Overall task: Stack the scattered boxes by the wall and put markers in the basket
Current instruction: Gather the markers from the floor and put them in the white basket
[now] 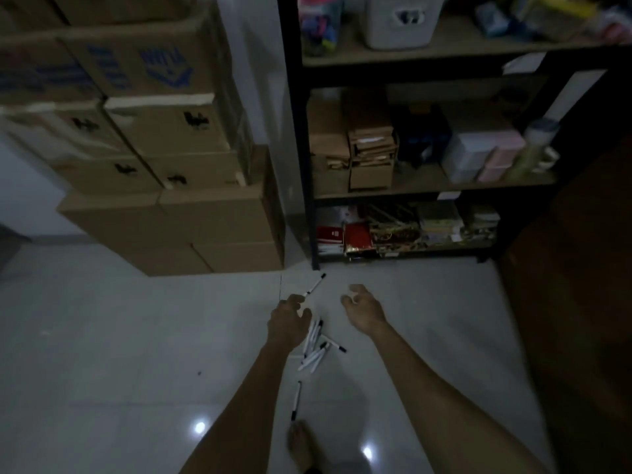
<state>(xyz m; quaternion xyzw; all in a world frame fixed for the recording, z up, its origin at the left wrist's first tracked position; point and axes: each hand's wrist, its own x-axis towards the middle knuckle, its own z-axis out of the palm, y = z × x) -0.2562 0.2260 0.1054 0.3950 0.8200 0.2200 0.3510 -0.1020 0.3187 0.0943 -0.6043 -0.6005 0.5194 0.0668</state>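
Far left: cardboard boxes [164, 172], stacked in tiers against the wall [260, 80]; none seen loose on the floor, so the stacking part looks done or nearly so.

Left of centre, near: left hand [289, 321], fingers curled down over the floor [102, 336]. One marker [314, 285] seems to run out from its fingertips toward the shelf; whether it is pinched or only lying there, cannot tell.

Centre: pile of markers [316, 350], white barrels with black caps, just right of the left wrist. A lone marker [296, 400] lies nearer, close to a bare foot [301, 443].

Right of centre: right hand [362, 306], fingers loosely bent, holding nothing, just beside the pile.

Far right: black shelving unit [297, 131], packed; a light basket [400, 20] sits on its top visible shelf. Dark furniture [581, 302] bounds the right edge.

Step in hand, by judgement: gathering markers. Next move calls for scooping the pile into one grip, then lifting to a basket, possibly the one on the shelf.

Room: open tile left and near; boxes and the shelf's post close the far side.
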